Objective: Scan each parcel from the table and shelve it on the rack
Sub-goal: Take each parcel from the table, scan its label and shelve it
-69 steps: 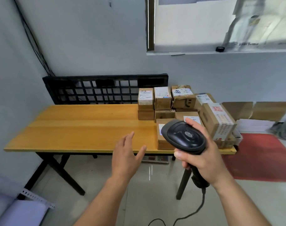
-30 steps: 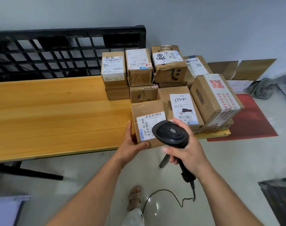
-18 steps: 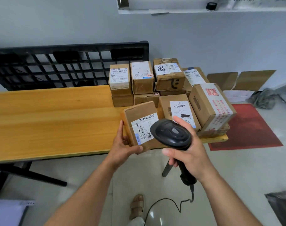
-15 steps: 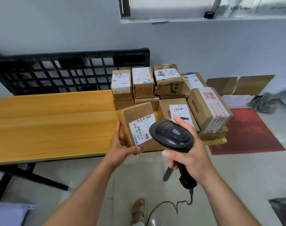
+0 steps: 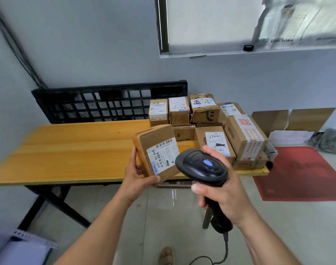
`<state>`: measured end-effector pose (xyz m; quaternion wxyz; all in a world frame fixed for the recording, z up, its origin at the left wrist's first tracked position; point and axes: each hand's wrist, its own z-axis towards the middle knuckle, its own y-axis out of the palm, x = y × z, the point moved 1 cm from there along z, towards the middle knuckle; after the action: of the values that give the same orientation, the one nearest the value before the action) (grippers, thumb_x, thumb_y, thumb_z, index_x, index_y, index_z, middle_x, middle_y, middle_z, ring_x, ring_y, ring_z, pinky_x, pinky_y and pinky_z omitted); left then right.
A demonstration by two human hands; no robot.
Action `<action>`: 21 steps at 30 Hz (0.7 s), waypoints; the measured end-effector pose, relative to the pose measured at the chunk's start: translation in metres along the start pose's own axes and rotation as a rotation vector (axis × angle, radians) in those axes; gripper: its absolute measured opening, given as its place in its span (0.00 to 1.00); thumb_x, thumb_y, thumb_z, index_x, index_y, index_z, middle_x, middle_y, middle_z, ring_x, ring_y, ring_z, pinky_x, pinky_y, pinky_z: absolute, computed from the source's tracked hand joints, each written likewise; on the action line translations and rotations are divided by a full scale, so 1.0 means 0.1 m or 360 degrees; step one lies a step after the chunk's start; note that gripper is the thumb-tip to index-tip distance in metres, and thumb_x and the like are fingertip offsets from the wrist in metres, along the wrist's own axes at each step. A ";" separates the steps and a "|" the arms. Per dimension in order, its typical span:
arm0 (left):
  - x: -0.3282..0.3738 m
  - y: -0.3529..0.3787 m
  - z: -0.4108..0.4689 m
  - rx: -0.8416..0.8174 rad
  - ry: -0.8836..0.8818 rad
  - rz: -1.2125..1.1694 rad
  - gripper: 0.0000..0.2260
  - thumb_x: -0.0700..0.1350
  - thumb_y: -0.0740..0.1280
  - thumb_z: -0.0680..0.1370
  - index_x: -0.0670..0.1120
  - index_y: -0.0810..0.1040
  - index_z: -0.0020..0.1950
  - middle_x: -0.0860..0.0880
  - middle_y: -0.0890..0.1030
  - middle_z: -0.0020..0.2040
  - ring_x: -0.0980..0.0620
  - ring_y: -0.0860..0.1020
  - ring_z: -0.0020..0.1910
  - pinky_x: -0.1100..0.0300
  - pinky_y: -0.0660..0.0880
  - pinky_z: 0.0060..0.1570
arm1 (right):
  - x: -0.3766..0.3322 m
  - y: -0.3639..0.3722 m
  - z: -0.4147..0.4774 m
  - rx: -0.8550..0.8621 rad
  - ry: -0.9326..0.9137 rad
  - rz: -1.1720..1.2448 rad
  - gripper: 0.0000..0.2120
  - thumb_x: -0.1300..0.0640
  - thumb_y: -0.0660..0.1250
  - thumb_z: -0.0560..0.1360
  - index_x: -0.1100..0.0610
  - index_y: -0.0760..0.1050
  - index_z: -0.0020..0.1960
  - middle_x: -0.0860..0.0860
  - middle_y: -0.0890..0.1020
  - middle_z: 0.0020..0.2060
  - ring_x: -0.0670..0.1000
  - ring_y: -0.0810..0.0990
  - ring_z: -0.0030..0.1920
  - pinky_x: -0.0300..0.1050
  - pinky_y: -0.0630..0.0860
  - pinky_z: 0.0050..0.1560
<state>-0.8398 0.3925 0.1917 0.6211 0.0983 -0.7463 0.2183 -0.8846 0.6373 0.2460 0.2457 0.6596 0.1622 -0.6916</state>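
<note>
Raised off the counter [image 5: 67,150], where it sat a second ago, the parcel [image 5: 155,144] is held tilted in the air above the counter's near edge. It is gripped at its lower left corner by the left hand [image 5: 136,178]: the fingers [image 5: 133,156] are laid up its left side and the thumb is pressed across its bottom edge. A white label [image 5: 163,155] with barcodes and the printed characters 530 D5 A08 is turned up toward the camera.

Just beside the parcel, on the side toward the counter's right end, a black scanner [image 5: 201,167] is held, its head overlapping the parcel's lower right corner in the view; whether the two touch cannot be told. A blue light is lit on top of the head. The scanner's handle is clenched in the right hand [image 5: 226,196], with the forefinger laid along the far side of the head. A dark cable [image 5: 225,251] is seen hanging from the handle's foot toward the floor in front of the counter.

At the counter's right end the other parcels [image 5: 205,111] are stacked in a tight cluster, most with white labels upward. Behind the counter a black pallet [image 5: 106,100] is stood on edge against the wall. On the floor beyond the counter's right end a red mat [image 5: 307,175] is laid, and flattened cardboard [image 5: 308,117] is leaned against the wall there.
</note>
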 end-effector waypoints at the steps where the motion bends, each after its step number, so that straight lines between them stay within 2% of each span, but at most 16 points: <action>1: 0.01 -0.04 -0.04 0.0015 0.0015 0.0008 0.56 0.36 0.79 0.65 0.61 0.44 0.78 0.46 0.75 0.61 0.48 0.74 0.60 0.56 0.76 0.52 | -0.02 0.03 -0.02 -0.0006 -0.0005 -0.0003 0.40 0.58 0.78 0.61 0.38 0.69 0.68 0.52 0.84 0.38 0.60 0.77 0.25 0.52 0.75 0.29; 3: 0.04 -0.13 -0.13 0.0047 0.0046 0.0003 0.55 0.34 0.77 0.67 0.60 0.44 0.79 0.48 0.75 0.59 0.48 0.75 0.60 0.57 0.76 0.51 | -0.05 0.09 -0.05 -0.0029 -0.0019 -0.0013 0.40 0.58 0.79 0.60 0.37 0.70 0.68 0.52 0.84 0.38 0.59 0.77 0.25 0.51 0.75 0.28; 6: 0.07 -0.25 -0.25 0.0097 0.0061 -0.0005 0.54 0.32 0.76 0.68 0.59 0.45 0.79 0.49 0.75 0.58 0.48 0.75 0.59 0.62 0.77 0.44 | -0.10 0.21 -0.07 -0.0064 -0.0051 -0.0046 0.40 0.58 0.79 0.61 0.36 0.70 0.67 0.54 0.84 0.45 0.61 0.78 0.26 0.51 0.76 0.28; 8: 0.07 -0.34 -0.32 0.0129 0.0059 -0.0029 0.54 0.32 0.76 0.68 0.60 0.45 0.79 0.48 0.75 0.58 0.48 0.75 0.59 0.63 0.78 0.40 | -0.13 0.29 -0.08 -0.0078 -0.0066 -0.0053 0.40 0.59 0.79 0.61 0.35 0.70 0.67 0.55 0.84 0.46 0.61 0.78 0.26 0.51 0.76 0.28; 13: -0.01 -0.63 -0.49 0.0162 0.0049 -0.0027 0.54 0.33 0.77 0.68 0.61 0.45 0.78 0.47 0.76 0.58 0.48 0.76 0.58 0.63 0.79 0.39 | -0.19 0.58 -0.11 -0.0148 -0.0093 -0.0031 0.41 0.53 0.80 0.59 0.34 0.69 0.67 0.55 0.84 0.48 0.61 0.79 0.27 0.48 0.76 0.28; 17: -0.08 -0.93 -0.64 0.0182 0.0008 -0.0084 0.57 0.39 0.79 0.61 0.63 0.47 0.77 0.45 0.77 0.58 0.47 0.77 0.58 0.62 0.80 0.42 | -0.18 0.92 -0.11 -0.0203 -0.0123 -0.0044 0.41 0.53 0.80 0.59 0.34 0.70 0.67 0.53 0.84 0.49 0.60 0.79 0.26 0.47 0.75 0.27; 21: -0.13 -1.40 -0.84 0.0253 0.0020 -0.0071 0.54 0.32 0.77 0.67 0.62 0.46 0.77 0.47 0.77 0.57 0.51 0.77 0.56 0.66 0.78 0.39 | -0.14 1.39 -0.14 -0.0258 -0.0102 -0.0032 0.41 0.53 0.81 0.59 0.34 0.70 0.67 0.54 0.83 0.44 0.60 0.78 0.26 0.48 0.75 0.28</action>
<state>-0.7047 0.3050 0.2192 0.6207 0.1626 -0.7203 0.2636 -0.7960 0.5317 0.2730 0.2963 0.6134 0.2164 -0.6993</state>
